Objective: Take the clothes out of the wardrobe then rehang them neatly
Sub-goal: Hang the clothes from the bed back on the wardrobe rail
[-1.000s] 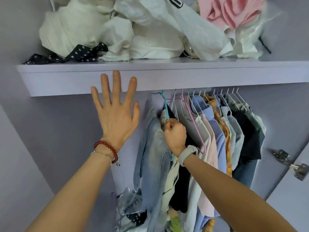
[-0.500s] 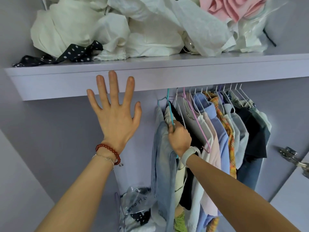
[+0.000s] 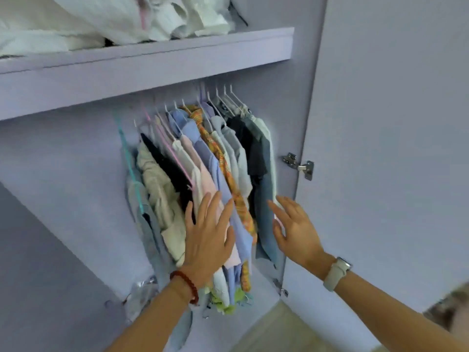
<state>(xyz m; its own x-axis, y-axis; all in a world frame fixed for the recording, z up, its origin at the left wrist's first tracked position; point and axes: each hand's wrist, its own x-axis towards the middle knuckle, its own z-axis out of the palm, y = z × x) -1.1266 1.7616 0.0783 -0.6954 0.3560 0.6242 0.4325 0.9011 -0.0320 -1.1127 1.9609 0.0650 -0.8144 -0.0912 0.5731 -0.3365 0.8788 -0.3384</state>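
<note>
Several garments hang packed together on thin hangers (image 3: pixel 175 128) under the wardrobe shelf: a cream top (image 3: pixel 157 184), a black one, a pink shirt, a blue shirt (image 3: pixel 200 148), an orange plaid shirt (image 3: pixel 218 153) and denim (image 3: pixel 266 199) at the right. My left hand (image 3: pixel 208 235), with a red bead bracelet, lies flat with straight fingers against the pink and blue shirts. My right hand (image 3: pixel 294 229), a watch on its wrist, is spread open beside the denim at the right end of the row, holding nothing.
The lilac shelf (image 3: pixel 152 69) above carries a heap of white bedding (image 3: pixel 101 19). The open wardrobe door (image 3: pixel 393 148) with a metal hinge (image 3: pixel 299 165) stands right. A clear plastic bag (image 3: pixel 142 295) lies at the wardrobe bottom.
My right hand let go of the teal hanger and moved to the right end of the row. My left hand dropped from the shelf edge onto the shirts. The view swung right and down.
</note>
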